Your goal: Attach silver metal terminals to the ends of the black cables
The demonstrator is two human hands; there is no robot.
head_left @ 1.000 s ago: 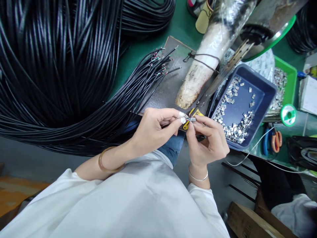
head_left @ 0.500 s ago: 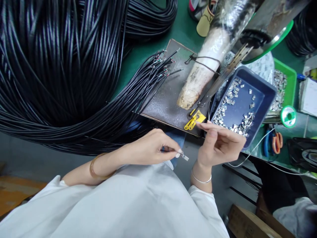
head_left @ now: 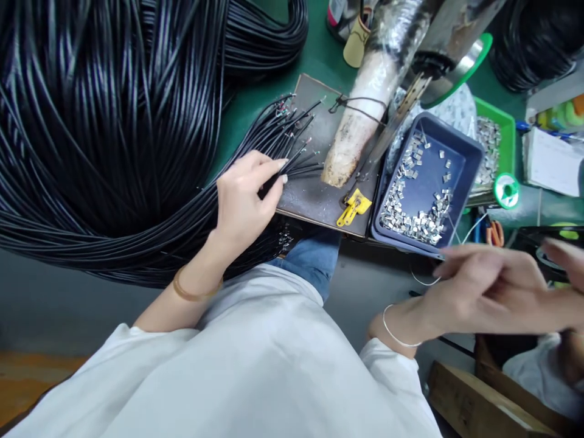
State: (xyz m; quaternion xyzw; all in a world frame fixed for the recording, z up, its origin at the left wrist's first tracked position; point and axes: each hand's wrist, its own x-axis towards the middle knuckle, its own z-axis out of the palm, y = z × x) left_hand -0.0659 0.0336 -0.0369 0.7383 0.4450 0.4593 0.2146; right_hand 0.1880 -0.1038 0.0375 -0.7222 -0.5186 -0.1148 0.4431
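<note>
My left hand reaches into the fanned-out ends of the black cables over the brown board. Its thumb and forefinger close around a black cable there. My right hand, with a thin silver bracelet at the wrist, is off to the right, past the front corner of the blue tray. Its fingers are bent and smeared by motion, and whether they hold anything cannot be made out. Small metal shells lie scattered in the tray.
A large coil of black cable fills the left. A wrapped white tube and a yellow clip-like tool sit at the board. A green tray, a solder spool and a co-worker's hand are at right.
My left hand has moved up and left from in front of my body, where it held a small metal-ended piece, to the cable ends. My right hand has swung right and down.
</note>
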